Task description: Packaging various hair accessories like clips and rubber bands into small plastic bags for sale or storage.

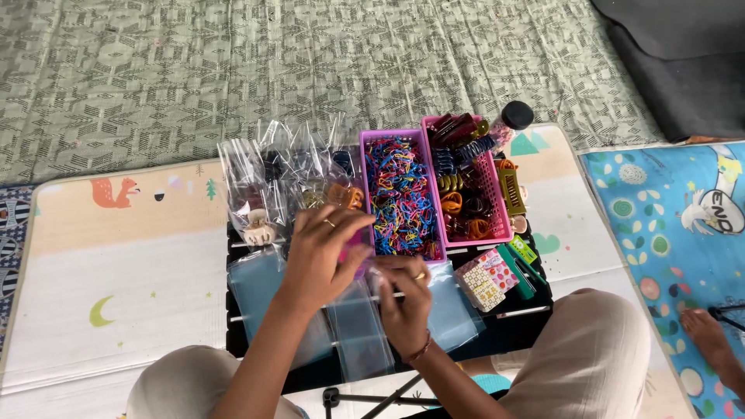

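Near the black tray's front edge, left hand and right hand pinch a clear bag together, packed bags behind, bands still filling the purple basket.

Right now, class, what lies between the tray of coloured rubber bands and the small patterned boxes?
In the head view, a clear plastic bag lies between the purple tray of rubber bands and the patterned boxes.

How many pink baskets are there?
2. One pink basket full of tiny colourful rubber bands sits just beyond the hands. The other pink basket, holding hair clips, stands right beside it on the right. None seem hidden.
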